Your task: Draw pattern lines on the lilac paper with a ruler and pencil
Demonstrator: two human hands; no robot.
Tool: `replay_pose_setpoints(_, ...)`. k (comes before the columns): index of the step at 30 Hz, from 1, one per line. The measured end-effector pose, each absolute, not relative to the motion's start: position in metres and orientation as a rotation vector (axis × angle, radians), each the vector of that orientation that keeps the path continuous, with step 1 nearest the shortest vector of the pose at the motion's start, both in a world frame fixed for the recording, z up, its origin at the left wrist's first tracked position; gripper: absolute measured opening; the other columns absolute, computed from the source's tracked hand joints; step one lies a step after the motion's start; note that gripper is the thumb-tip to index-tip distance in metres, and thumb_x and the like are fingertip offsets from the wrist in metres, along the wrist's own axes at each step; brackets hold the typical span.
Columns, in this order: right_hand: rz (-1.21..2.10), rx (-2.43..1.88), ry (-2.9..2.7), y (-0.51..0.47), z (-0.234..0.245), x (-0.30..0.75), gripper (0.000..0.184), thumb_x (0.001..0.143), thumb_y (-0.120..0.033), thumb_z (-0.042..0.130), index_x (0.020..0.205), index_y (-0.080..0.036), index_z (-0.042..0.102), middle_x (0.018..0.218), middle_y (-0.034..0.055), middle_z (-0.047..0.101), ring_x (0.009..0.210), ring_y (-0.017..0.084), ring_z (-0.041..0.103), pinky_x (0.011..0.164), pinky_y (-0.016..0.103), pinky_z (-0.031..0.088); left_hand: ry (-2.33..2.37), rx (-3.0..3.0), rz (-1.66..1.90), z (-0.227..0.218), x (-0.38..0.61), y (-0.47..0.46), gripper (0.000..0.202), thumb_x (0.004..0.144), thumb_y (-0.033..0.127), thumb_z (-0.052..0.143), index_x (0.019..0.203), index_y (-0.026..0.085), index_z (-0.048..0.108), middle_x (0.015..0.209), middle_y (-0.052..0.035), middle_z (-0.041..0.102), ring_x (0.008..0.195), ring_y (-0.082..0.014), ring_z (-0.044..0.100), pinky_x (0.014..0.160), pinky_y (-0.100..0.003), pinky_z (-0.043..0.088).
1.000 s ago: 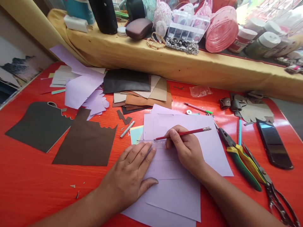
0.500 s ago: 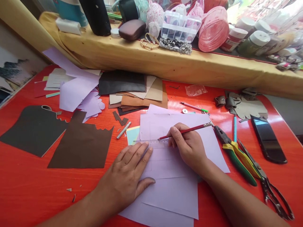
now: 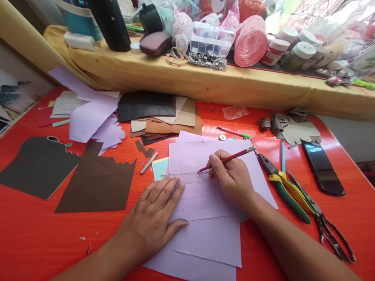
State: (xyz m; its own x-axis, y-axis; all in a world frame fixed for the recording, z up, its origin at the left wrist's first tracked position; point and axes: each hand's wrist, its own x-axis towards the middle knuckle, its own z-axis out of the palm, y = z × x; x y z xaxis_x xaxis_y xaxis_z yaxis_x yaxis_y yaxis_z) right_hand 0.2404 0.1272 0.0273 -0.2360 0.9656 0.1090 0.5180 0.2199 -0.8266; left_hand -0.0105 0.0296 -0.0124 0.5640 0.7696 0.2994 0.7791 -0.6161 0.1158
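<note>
My left hand [image 3: 158, 212] lies flat, thumb out to the side, with its fingertips on the left end of a clear ruler [image 3: 190, 178]. The ruler rests across a lilac paper sheet [image 3: 216, 238] that bears faint pencil lines forming boxes. In my right hand [image 3: 231, 175] is a red pencil [image 3: 227, 159], gripped near its point and leaning to the right. Its tip touches the paper along the ruler's upper edge. Other lilac sheets lie beneath, and my hands cover parts of both ruler and paper.
Pliers [image 3: 285, 191], scissors [image 3: 325, 222] and a phone [image 3: 324, 168] lie to the right. On the left are brown leather pieces [image 3: 96, 183] and lilac paper scraps [image 3: 90, 117]. Stacked leather [image 3: 146, 106] sits behind, below a cloth-covered ledge [image 3: 140, 72] crowded with jars and boxes.
The pencil tip has moved a short way right along the ruler's edge. My left hand stays in place on the ruler. The whole view has shifted slightly.
</note>
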Motion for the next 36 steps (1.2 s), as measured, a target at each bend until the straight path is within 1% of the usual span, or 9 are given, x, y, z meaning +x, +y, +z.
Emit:
replay_pose_setpoints(9,0.888,-1.365,-1.867,0.128,0.029,0.242,0.044,0.116,-0.040,0.049,0.079,-0.024,0.065,0.062,-0.0013,0.069,0.055,0.016,0.062,0.061,0.029,0.044,-1.345,-2.755,-0.481,-0.014,-0.011,0.029,0.062,0.120,0.050,0.034,0.159,0.007,0.053,0.158,-0.0208,0.060,0.148,-0.0358,0.048,0.125,-0.048,0.027)
replay_pose_setpoints(13,0.915,-1.353,-1.841,0.127,0.026,0.242,0.043,0.116,-0.041,0.050,0.080,-0.024,0.065,0.061,-0.0017,0.068,0.054,0.016,0.060,0.061,0.030,0.044,-1.345,-2.747,-0.467,-0.014,-0.011,0.029,0.062,0.120,0.051,0.034,0.160,0.008,0.053,0.158,-0.0200,0.061,0.148,-0.0355,0.049,0.125,-0.048,0.029)
replay_pose_setpoints(16,0.965,-1.322,-1.751,0.126,0.023,0.241,0.043,0.116,-0.043,0.052,0.080,-0.024,0.065,0.061,-0.0019,0.066,0.056,0.017,0.063,0.063,0.031,0.046,-1.335,-2.743,-0.472,-0.014,-0.012,0.030,0.061,0.119,0.051,0.035,0.160,0.009,0.053,0.158,-0.0190,0.061,0.147,-0.0348,0.050,0.125,-0.047,0.029)
replay_pose_setpoints(19,1.046,-1.259,-1.579,0.124,0.022,0.239,0.042,0.116,-0.047,0.054,0.083,-0.024,0.066,0.061,-0.0024,0.064,0.059,0.018,0.066,0.064,0.031,0.049,-1.322,-2.725,-0.497,-0.016,-0.014,0.031,0.060,0.118,0.051,0.036,0.160,0.011,0.053,0.157,-0.0177,0.062,0.146,-0.0339,0.051,0.126,-0.046,0.029)
replay_pose_setpoints(23,1.109,-1.201,-1.435,0.124,0.023,0.233,0.042,0.113,-0.054,0.059,0.086,-0.023,0.069,0.061,-0.0018,0.067,0.059,0.018,0.065,0.064,0.031,0.052,-1.310,-2.710,-0.518,-0.020,-0.016,0.032,0.061,0.118,0.053,0.036,0.161,0.013,0.053,0.156,-0.0164,0.063,0.146,-0.0331,0.052,0.127,-0.044,0.028)
replay_pose_setpoints(28,1.325,-1.145,-1.139,0.130,0.022,0.228,0.047,0.102,-0.067,0.070,0.089,-0.022,0.071,0.058,-0.0012,0.068,0.052,0.016,0.064,0.055,0.029,0.051,-1.338,-2.695,-0.523,-0.024,-0.015,0.031,0.061,0.119,0.055,0.034,0.162,0.015,0.053,0.158,-0.0153,0.063,0.147,-0.0325,0.053,0.127,-0.045,0.030)
replay_pose_setpoints(30,1.330,-1.145,-1.067,0.135,0.021,0.229,0.050,0.101,-0.069,0.069,0.087,-0.021,0.069,0.057,-0.0019,0.065,0.050,0.016,0.063,0.052,0.027,0.049,-1.345,-2.692,-0.524,-0.025,-0.015,0.030,0.061,0.118,0.055,0.036,0.162,0.016,0.053,0.158,-0.0149,0.063,0.146,-0.0324,0.054,0.126,-0.045,0.034)
replay_pose_setpoints(33,1.323,-1.143,-1.010,0.139,0.021,0.238,0.052,0.099,-0.071,0.071,0.083,-0.022,0.065,0.051,-0.0062,0.053,0.046,0.014,0.059,0.048,0.026,0.047,-1.374,-2.704,-0.538,-0.028,-0.016,0.029,0.061,0.116,0.055,0.043,0.163,0.017,0.053,0.159,-0.0147,0.062,0.147,-0.0326,0.054,0.125,-0.046,0.038)
replay_pose_setpoints(36,1.325,-1.152,-1.015,0.139,0.022,0.253,0.053,0.095,-0.071,0.077,0.081,-0.021,0.067,0.051,-0.0065,0.051,0.046,0.015,0.059,0.049,0.027,0.048,-1.392,-2.732,-0.571,-0.031,-0.016,0.029,0.061,0.115,0.055,0.047,0.163,0.018,0.053,0.161,-0.0148,0.061,0.149,-0.0326,0.053,0.126,-0.047,0.039)
